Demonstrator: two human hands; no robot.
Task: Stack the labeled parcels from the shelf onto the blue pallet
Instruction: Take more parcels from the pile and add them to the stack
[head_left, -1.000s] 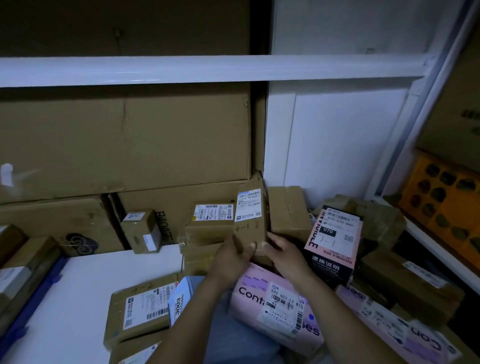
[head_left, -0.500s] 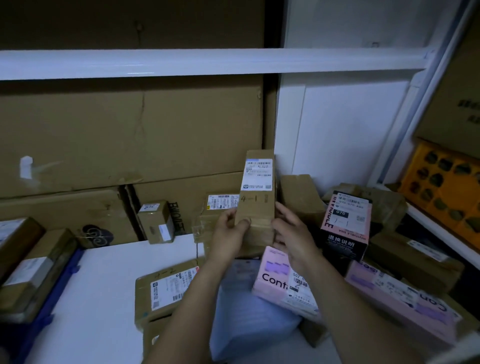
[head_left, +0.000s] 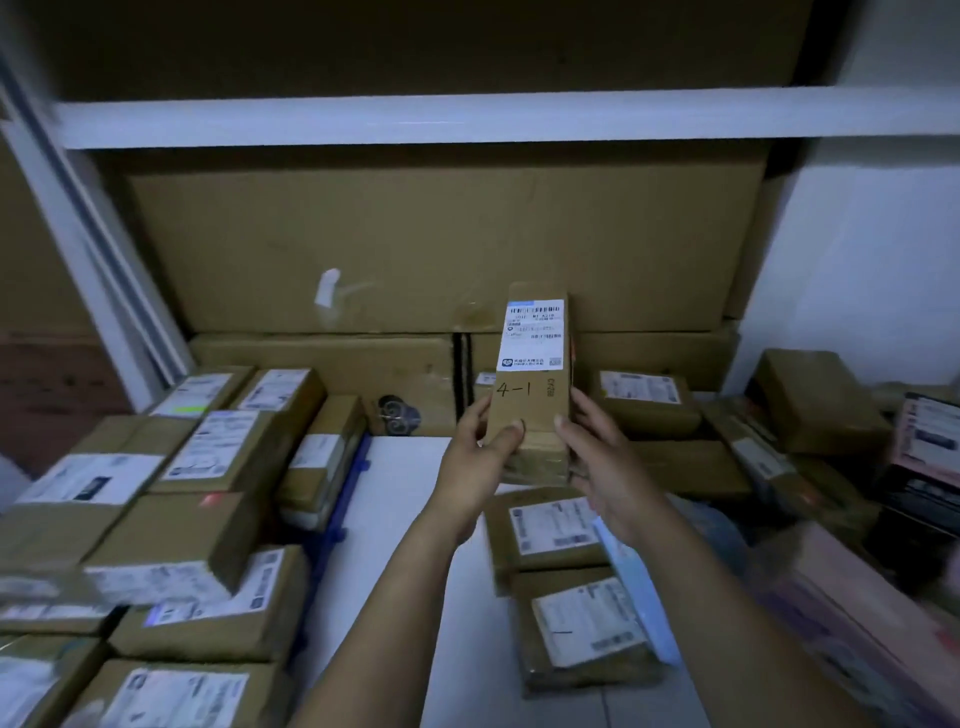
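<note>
Holding a tall, narrow parcel (head_left: 530, 410) upright in mid-air, the person has it lifted clear above the white shelf board (head_left: 410, 551), in front of the big cartons at the back. The left grip (head_left: 480, 457) is clamped on the lower left edge, thumb on the front face. The right grip (head_left: 602, 462) grasps the lower right edge the same way. Both sit low, I'd guess, so the white label (head_left: 534, 335) and the handwritten "4-1" under it stay uncovered and readable. Standing it on end with the label turned to the face looks like a check before it goes anywhere.

Off to the left, brown boxes (head_left: 208, 467) lie flat in close rows, labels up, with the blue pallet (head_left: 337, 512) showing along their right edge. That seems to be the destination, and flat stacking there makes sense for stability. More parcels (head_left: 550, 535) lie loose just below the hands, not yet carried over. The right-hand side is too blurred to sort out.
</note>
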